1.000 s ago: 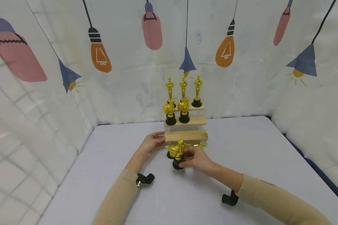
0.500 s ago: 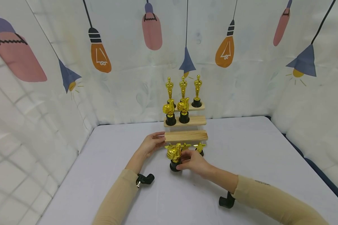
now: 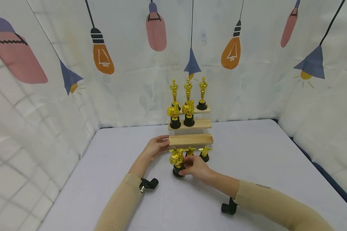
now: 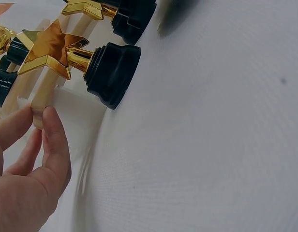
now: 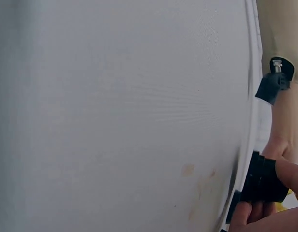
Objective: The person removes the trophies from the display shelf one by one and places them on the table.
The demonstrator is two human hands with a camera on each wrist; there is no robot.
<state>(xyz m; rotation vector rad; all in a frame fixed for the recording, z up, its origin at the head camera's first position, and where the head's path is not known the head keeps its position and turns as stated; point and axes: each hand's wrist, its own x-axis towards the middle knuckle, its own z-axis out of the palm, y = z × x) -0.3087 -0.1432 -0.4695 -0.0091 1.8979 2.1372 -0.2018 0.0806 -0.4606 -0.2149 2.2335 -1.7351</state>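
My right hand (image 3: 199, 168) grips a gold thumbs-up trophy (image 3: 177, 158) by its black base, in front of the stepped wooden rack. That base (image 5: 266, 180) shows between the fingers in the right wrist view. At the left end of the front wooden step (image 3: 191, 139), my left hand (image 3: 155, 149) pinches the board between thumb and fingers; the left wrist view shows this hold closely. Gold star trophies (image 3: 204, 153) stand on the table before that step, the leftmost partly hidden by the held trophy. Two more thumbs-up trophies (image 3: 188, 113) stand on the middle step (image 3: 203, 123).
Three gold figure trophies (image 3: 203, 93) stand on the top step (image 3: 206, 109) at the back. A white cloth covers the table (image 3: 248, 154). Behind it hangs a curtain (image 3: 133, 89) printed with lamps. Black wrist cameras (image 3: 229, 207) stick out from both sleeves.
My right hand has carried the thumbs-up trophy left and slightly nearer to me, uncovering more of the middle and right star trophies. The left hand keeps its place on the step.
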